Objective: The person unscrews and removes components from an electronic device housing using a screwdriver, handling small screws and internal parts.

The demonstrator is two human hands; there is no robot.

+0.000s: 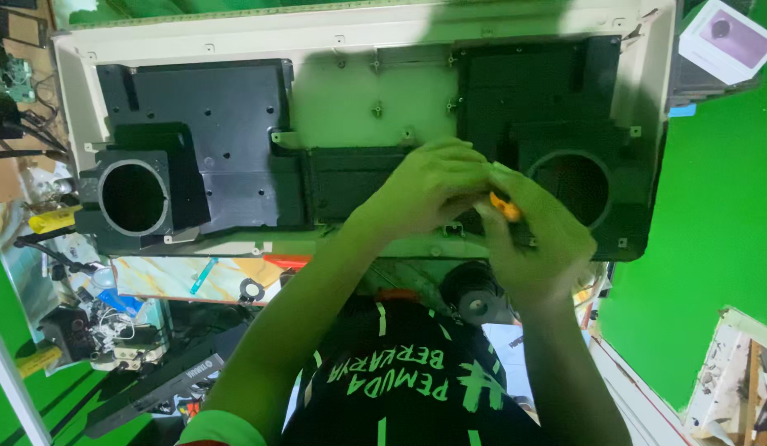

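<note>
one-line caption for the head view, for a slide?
Both hands, left hand and right hand, grip an orange-handled tool against a white panel fitted with black housings.

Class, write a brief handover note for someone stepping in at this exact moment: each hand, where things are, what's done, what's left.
Left hand: cupped over the orange tool, at the panel's lower middle.
Right hand: grips the tool from below.
Black housings: left, right, both seated, round openings bare.
Done: cannot tell.
Left: the spot under the hands is hidden; check it first.

Single head-worn view, close, apparently upside down, over white panel [358,91].
</note>
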